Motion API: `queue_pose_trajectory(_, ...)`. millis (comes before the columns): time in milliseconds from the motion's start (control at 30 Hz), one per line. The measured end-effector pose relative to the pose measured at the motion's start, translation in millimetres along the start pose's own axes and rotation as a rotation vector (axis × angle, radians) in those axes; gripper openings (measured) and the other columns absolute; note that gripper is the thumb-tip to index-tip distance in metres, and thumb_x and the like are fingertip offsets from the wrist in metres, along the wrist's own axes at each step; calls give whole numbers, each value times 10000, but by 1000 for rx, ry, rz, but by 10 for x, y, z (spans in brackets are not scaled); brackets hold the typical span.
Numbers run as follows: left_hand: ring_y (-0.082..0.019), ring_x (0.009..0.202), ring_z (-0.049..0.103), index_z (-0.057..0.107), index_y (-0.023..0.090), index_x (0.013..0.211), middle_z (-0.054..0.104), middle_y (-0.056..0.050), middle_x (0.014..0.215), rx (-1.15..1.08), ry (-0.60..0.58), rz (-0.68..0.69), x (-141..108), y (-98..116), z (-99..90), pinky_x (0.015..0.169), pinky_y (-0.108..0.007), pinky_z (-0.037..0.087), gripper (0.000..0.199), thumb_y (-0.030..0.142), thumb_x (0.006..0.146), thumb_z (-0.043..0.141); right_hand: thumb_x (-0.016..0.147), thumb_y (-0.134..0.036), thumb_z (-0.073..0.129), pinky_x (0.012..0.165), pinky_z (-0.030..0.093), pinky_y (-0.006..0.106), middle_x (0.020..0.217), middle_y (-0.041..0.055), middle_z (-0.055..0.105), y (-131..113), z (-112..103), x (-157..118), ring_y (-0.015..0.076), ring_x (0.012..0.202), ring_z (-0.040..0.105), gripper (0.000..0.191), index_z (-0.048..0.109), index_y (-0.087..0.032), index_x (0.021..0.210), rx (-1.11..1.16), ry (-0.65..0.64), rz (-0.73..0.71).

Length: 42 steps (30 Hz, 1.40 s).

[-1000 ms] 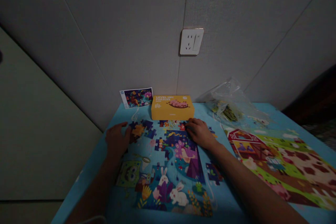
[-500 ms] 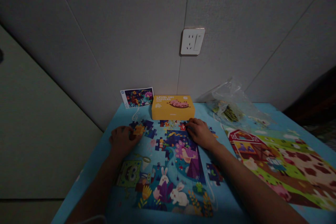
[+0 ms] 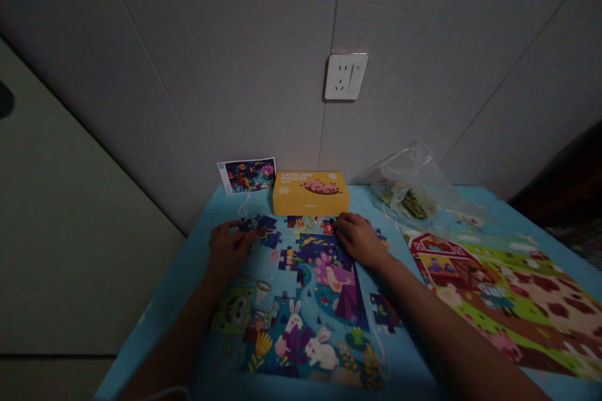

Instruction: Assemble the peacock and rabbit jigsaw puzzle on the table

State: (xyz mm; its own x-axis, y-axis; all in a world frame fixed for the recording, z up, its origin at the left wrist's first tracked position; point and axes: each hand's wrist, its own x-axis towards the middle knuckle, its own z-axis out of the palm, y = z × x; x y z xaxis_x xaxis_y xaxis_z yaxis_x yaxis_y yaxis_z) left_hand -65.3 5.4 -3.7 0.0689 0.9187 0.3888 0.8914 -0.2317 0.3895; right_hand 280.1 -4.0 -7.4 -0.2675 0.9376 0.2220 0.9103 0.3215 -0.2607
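My left hand (image 3: 230,249) is at the upper left of the puzzle area, thumb and fingers pinched on a small jigsaw piece (image 3: 262,232) that is dim and partly hidden. Loose dark-blue pieces (image 3: 269,222) lie just beyond its fingertips. My right hand (image 3: 357,237) rests on the table with bent fingers, thumb and forefinger slightly apart. Its fingertips touch the right end of a short joined puzzle strip (image 3: 308,223). Between my arms lies the partly joined jigsaw (image 3: 324,307), with white rabbits, purple shapes and a blue stream.
A yellow puzzle box (image 3: 311,194) stands against the wall beside a picture card (image 3: 249,175). Behind my right arm sits a clear plastic bag (image 3: 409,185) with pieces inside. A joined farm puzzle (image 3: 508,301) lies at right. Several loose pieces (image 3: 384,312) lie near my right forearm.
My left hand has shifted slightly right, and the orange face of its piece no longer shows. My right hand stays at the strip's end.
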Motion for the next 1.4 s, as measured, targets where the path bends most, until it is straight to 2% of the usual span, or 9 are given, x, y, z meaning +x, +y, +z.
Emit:
queue_pose_trajectory(133,-282,1135,518,733,211,947,646,-95,1132,94,-9,-152,10,-54,-25,1022,-432,362,343,472,845,536,909,-216,514,903,394,356,1147,100,594,6,-1,0,239,1033,547,261,677,-209,1112,3,-3,5)
queue_pose_trajectory(300,-393,1249,389,646,222,1165,536,-153,1270,235,-170,-332,-30,-104,-97,975,-538,362,620,625,694,650,908,-214,512,899,396,364,1152,104,587,2,-5,-9,241,1033,544,266,671,-207,1121,1,3,-7)
queue_pose_trajectory(433,-398,1257,380,674,229,1077,517,-152,1279,213,-222,-347,-37,-102,-143,972,-544,358,557,610,671,677,908,-211,503,901,398,365,1145,105,590,4,-2,-7,241,1024,545,262,674,-204,1108,10,10,-12)
queue_pose_trajectory(567,-397,1208,445,690,205,953,577,-151,1207,163,-161,-352,0,-112,-150,957,-522,387,491,576,632,698,905,-212,501,915,400,357,1124,102,595,20,10,5,238,1019,544,264,678,-202,1101,23,1,-20)
queue_pose_trajectory(700,-276,958,624,672,199,793,704,-85,938,-86,-29,-314,39,-102,-182,904,-389,457,341,524,742,581,904,-203,498,912,405,344,1103,99,598,24,11,9,230,1003,550,267,677,-203,1102,24,1,-20)
queue_pose_trajectory(800,-224,773,663,675,196,774,731,-40,788,-308,15,-339,38,-61,-222,793,-324,498,345,520,774,555,909,-198,487,904,407,334,1092,95,600,21,10,5,223,987,554,269,674,-202,1102,30,2,-26)
queue_pose_trajectory(967,-201,708,667,681,184,743,736,-27,733,-420,27,-330,25,-10,-249,719,-290,507,357,522,768,568,913,-209,489,910,402,330,1095,96,599,25,17,-3,221,992,551,266,672,-203,1105,20,10,-29)
queue_pose_trajectory(1200,-268,1020,627,708,190,973,719,-95,1047,-98,10,-242,30,-157,-116,931,-376,452,399,480,832,475,919,-224,485,912,404,339,1095,96,595,19,8,-1,224,992,547,268,674,-200,1109,22,8,-18)
queue_pose_trajectory(1400,-329,1168,504,692,245,1122,603,-100,1242,229,-156,-261,-19,-177,-53,975,-454,408,369,411,827,543,919,-212,474,916,405,347,1099,100,593,-4,-16,-1,224,1000,545,274,673,-197,1107,35,-7,-11)
